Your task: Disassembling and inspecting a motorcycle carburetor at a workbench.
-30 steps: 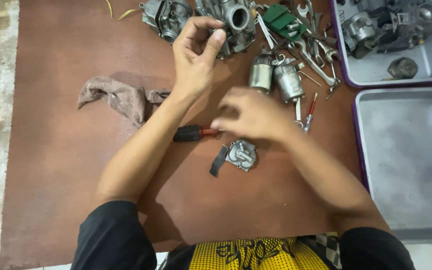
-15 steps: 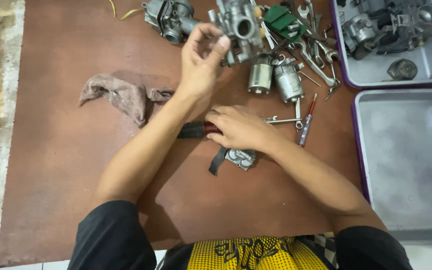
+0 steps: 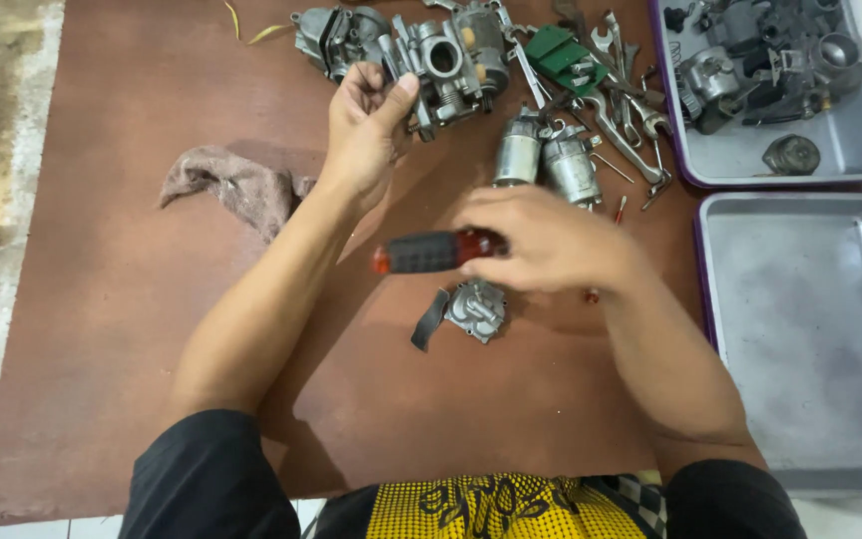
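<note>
Left hand [image 3: 366, 125] clamped on carburetor body [image 3: 446, 60] near board's far edge; right hand [image 3: 551, 245] closed round screwdriver [image 3: 431, 252]. Steady body firmly; seat tip squarely before turning.

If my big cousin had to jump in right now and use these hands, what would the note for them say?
Left hand: raised at the far side of the board, fingers curled on the carburetor body, seemingly gripping it.
Right hand: closed on a screwdriver with a black and red handle, held level above the board; its tip is hidden by the hand.
Below the right hand lies a small metal cover with a dark strip beside it.
Two metal cylinders and loose wrenches lie further back; a rag lies to the left.
The cover is off and lying apart. The screwdriver is not touching any part right now.
</note>
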